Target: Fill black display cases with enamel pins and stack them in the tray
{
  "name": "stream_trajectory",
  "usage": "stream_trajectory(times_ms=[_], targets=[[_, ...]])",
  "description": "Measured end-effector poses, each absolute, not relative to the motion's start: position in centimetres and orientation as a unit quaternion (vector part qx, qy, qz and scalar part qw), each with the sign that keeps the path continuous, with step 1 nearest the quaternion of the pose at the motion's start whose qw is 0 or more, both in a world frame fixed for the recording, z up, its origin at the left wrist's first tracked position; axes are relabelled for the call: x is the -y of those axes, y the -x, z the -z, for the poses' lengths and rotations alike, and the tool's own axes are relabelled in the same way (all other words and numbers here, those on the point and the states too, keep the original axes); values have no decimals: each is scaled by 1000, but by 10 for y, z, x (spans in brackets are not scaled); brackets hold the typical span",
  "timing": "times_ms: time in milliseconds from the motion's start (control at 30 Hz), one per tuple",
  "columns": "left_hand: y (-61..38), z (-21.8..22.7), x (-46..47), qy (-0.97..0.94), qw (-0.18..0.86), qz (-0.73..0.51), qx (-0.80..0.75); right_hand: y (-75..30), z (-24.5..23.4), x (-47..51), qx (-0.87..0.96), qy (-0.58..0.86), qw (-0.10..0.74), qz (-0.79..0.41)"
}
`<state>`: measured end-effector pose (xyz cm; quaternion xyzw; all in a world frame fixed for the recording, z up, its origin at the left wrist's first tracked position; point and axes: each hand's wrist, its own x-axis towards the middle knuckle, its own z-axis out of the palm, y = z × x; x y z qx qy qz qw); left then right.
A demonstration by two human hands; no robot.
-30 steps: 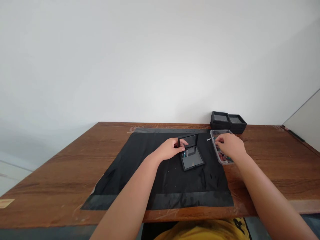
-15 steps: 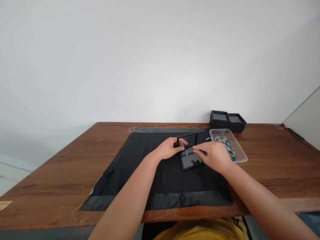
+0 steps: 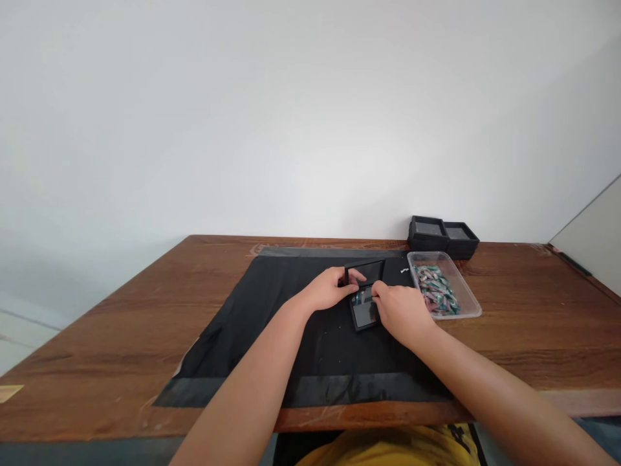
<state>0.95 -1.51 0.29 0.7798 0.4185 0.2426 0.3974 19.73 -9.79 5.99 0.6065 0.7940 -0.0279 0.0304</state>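
Observation:
A small black hinged case point(image 3: 365, 315) lies open on the black mat, with its see-through lid point(image 3: 371, 272) raised. My left hand point(image 3: 330, 288) grips the lid's left edge, thumb in front and fingers behind the clear panel. Small colourful pieces show inside the case close to the hinge. My right hand point(image 3: 400, 310) is at the case's right side, its fingers curled together over the inside. Whatever those fingers pinch, if anything, is hidden.
A clear plastic tub point(image 3: 458, 285) of small teal and pink wrapped pieces stands right of the mat point(image 3: 272, 323). Behind it are two stacks of black cases point(image 3: 444, 239) against the wall. A white scrap point(image 3: 404, 270) lies near the tub.
My right hand has moved slightly left and down, and its fingers have gone from stretched to curled over the case. My left hand keeps its hold on the lid.

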Motion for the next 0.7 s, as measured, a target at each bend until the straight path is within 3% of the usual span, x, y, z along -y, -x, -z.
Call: stream_trajectory(times_ms=[700], targets=[[-9, -4, 16, -788, 375, -235, -428, -206, -45, 97, -850, -526, -19, 35]])
